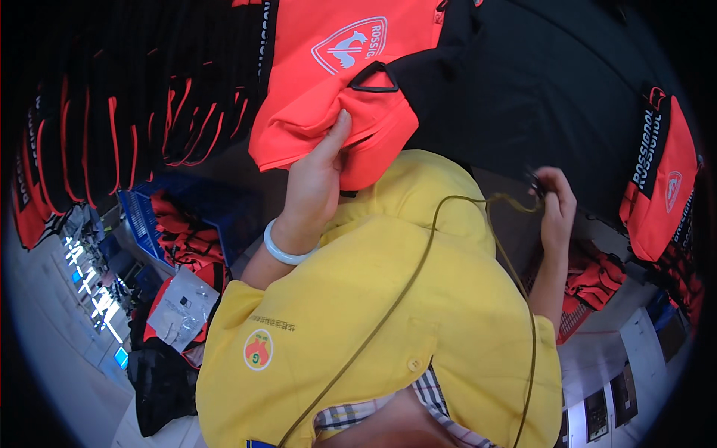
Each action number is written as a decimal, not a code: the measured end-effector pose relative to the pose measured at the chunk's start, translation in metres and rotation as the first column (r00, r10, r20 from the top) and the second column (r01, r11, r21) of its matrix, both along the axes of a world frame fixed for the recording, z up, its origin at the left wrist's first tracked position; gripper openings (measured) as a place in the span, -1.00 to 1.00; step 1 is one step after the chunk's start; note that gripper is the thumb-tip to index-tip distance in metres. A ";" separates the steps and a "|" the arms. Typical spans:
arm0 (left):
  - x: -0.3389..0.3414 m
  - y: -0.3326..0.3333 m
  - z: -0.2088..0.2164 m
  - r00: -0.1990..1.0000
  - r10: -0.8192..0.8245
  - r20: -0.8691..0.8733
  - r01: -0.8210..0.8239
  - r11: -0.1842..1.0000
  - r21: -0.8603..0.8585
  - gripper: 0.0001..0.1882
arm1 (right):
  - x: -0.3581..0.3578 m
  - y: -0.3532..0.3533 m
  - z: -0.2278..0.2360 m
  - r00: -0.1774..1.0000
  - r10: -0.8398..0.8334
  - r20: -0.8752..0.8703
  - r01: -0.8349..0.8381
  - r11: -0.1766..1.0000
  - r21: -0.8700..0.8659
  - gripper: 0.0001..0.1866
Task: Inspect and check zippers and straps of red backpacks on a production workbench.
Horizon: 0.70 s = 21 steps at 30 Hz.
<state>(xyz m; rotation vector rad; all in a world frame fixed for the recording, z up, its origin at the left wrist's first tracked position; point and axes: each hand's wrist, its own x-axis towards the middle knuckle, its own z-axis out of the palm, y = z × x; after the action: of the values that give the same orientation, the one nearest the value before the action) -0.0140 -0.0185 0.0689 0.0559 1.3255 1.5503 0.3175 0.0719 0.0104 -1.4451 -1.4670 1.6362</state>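
My left hand point(317, 175), with a pale bangle at its wrist, is closed on the bunched corner of a bright red-orange and black bag point(373, 142). The thumb lies on top of the fabric. Just beyond the thumb a black triangular ring point(374, 78) shows on the bag. To the right, my right hand point(555, 198) is closed around a small dark tool point(535, 184), apart from the bag. An olive cord point(422, 272) loops from near my neck to that tool. The tool is blurred and partly hidden by my fingers, so its exact kind is unclear.
Black fabric point(553, 97) spreads across the far right. Several black and red-orange bags point(112, 119) hang at the left, and another red-orange bag point(661, 179) at the right edge. A blue crate point(142, 224) holds red-orange pieces. A clear plastic packet point(183, 308) lies below it.
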 end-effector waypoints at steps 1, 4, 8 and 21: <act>0.003 -0.001 0.000 1.000 0.003 -0.019 -0.003 1.000 0.005 -0.63 | -0.025 0.007 0.011 0.993 0.083 -0.085 -0.082 0.997 0.013 -0.78; 0.006 -0.006 0.004 0.998 0.006 -0.060 -0.006 1.000 0.006 -0.62 | -0.094 0.008 0.027 0.944 0.268 -0.191 -0.276 0.961 -0.020 -0.84; 0.007 -0.014 0.002 0.991 0.006 -0.133 -0.003 1.000 0.017 -0.60 | -0.148 0.010 0.023 0.878 0.478 0.025 -0.421 0.747 0.514 -0.75; 0.006 -0.023 0.002 0.999 0.034 -0.035 -0.034 0.999 -0.001 -0.60 | -0.173 0.003 0.013 0.876 0.458 0.150 -0.426 0.592 0.683 -0.70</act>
<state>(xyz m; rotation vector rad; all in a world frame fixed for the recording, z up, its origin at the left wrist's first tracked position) -0.0080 -0.0420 0.0707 0.0600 1.3615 1.5828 0.1444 0.0753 0.0233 -0.6212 -2.2296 1.0864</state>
